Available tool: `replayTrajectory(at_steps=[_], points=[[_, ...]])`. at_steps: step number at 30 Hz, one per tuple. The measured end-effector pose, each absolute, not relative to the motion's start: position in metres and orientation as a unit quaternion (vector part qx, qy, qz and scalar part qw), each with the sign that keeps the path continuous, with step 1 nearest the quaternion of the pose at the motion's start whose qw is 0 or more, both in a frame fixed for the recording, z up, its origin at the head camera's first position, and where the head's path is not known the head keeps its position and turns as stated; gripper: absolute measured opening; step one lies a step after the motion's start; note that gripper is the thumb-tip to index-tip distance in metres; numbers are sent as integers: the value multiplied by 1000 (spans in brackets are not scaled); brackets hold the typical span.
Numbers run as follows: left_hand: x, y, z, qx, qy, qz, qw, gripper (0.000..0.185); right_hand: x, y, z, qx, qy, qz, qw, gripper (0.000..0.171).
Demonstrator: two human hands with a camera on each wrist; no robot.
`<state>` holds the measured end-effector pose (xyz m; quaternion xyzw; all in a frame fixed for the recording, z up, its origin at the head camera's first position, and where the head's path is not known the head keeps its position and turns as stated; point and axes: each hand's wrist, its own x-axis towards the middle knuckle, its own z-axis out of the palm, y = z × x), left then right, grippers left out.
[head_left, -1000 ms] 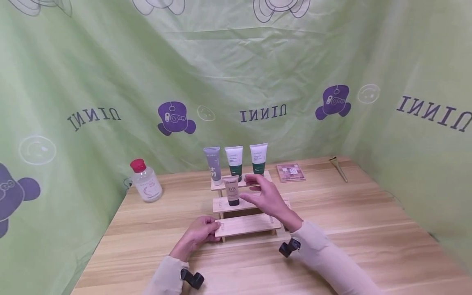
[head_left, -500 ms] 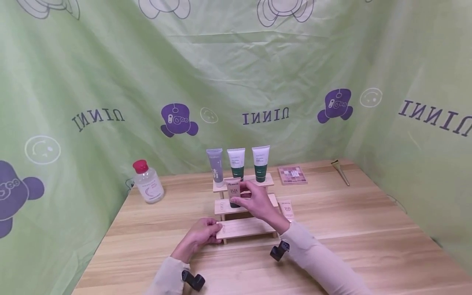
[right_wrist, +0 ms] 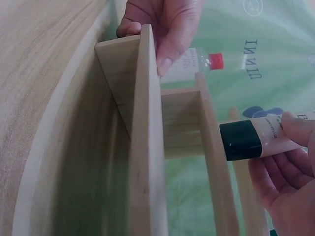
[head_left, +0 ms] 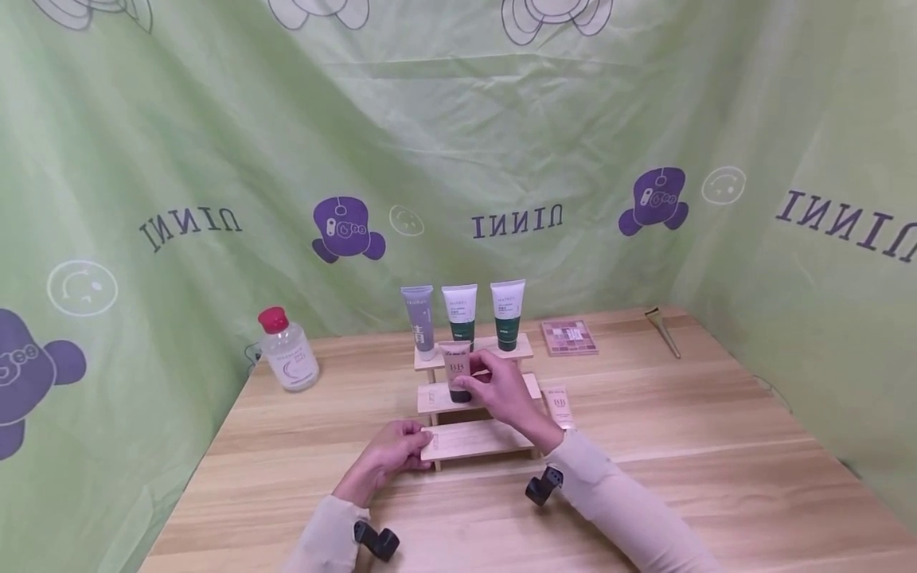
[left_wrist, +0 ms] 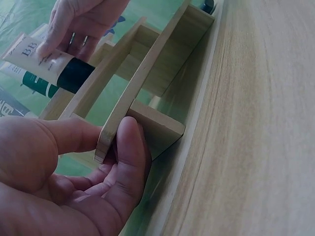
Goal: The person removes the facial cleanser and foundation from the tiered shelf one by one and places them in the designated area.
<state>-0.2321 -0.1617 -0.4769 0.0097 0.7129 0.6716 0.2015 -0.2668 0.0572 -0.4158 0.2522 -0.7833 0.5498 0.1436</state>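
Note:
A pink BB cream tube (head_left: 457,362) with a black cap stands cap-down on the middle tier of a three-tier wooden display stand (head_left: 487,438). My right hand (head_left: 505,391) pinches this tube from its right side between thumb and fingers. In the right wrist view, the black cap (right_wrist: 240,141) meets the middle tier's edge. My left hand (head_left: 392,446) grips the left end of the lowest tier, thumb and finger on either side of the board in the left wrist view. On the top tier stand a grey-purple tube (head_left: 419,318) and two white-and-green tubes (head_left: 507,314).
Another pink BB tube (head_left: 559,407) is right of the stand, partly behind my right wrist. A clear bottle with a red cap (head_left: 290,358) stands at left. Behind the stand to the right lie a palette (head_left: 569,338) and a brush (head_left: 664,333). Green cloth (head_left: 444,159) encloses the table.
My right hand has moved left and closed its fingers on the BB cream tube, beside which it was spread a second ago. My left hand keeps its grip on the lowest tier.

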Motion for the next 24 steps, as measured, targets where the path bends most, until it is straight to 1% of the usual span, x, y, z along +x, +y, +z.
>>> replayTrajectory(at_steps=[5, 9, 15, 24], points=[[-234, -162, -477, 16, 713, 673, 197, 19, -263, 65, -406, 249, -780, 552, 160, 29], [-234, -162, -479, 13, 710, 675, 201, 18, -254, 80, -400, 243, -773, 565, 156, 30], [-234, -160, -481, 11, 706, 677, 207, 20, -243, 117, -392, 223, -773, 575, 150, 32], [-235, -161, -479, 11, 706, 677, 208, 20, -237, 175, -383, 172, -801, 545, 180, 29]])
